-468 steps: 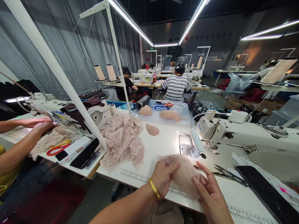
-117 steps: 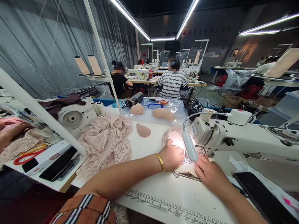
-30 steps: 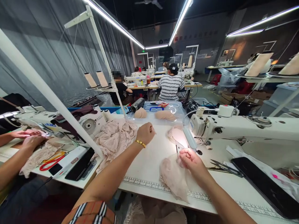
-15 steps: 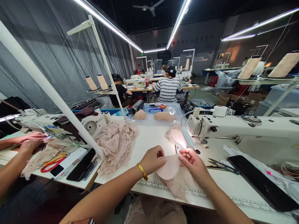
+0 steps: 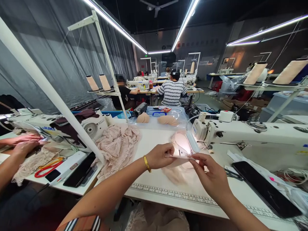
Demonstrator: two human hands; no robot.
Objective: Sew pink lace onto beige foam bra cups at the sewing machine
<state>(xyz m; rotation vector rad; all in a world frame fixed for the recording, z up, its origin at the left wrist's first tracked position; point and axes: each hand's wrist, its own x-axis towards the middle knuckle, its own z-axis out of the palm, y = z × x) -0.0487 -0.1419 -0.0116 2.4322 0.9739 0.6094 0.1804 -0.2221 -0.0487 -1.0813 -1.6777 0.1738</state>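
Over the table in front of the sewing machine [image 5: 231, 130], my left hand [image 5: 158, 156] and my right hand [image 5: 209, 170] hold a thin pale pink pad [image 5: 178, 157] between them. It is seen almost edge-on, its left end pinched in my left fingers and its right end in my right fingers. Sheer beige fabric [image 5: 176, 175] lies under my hands, a little blurred. Behind the pad, another rounded beige piece with a lacy edge [image 5: 176, 138] rests beside the machine's lit needle area.
A heap of beige lace fabric [image 5: 117, 147] lies left. Stacked beige pads [image 5: 168, 120] sit on a clear plastic lid. Scissors [image 5: 233, 174] and a black phone [image 5: 263, 189] are right. A co-worker's hands [image 5: 25, 146] work at the left machine.
The pad has tipped from facing me, with its rounded edge hanging down, to nearly edge-on. My right hand has shifted right and turned, still pinching it.
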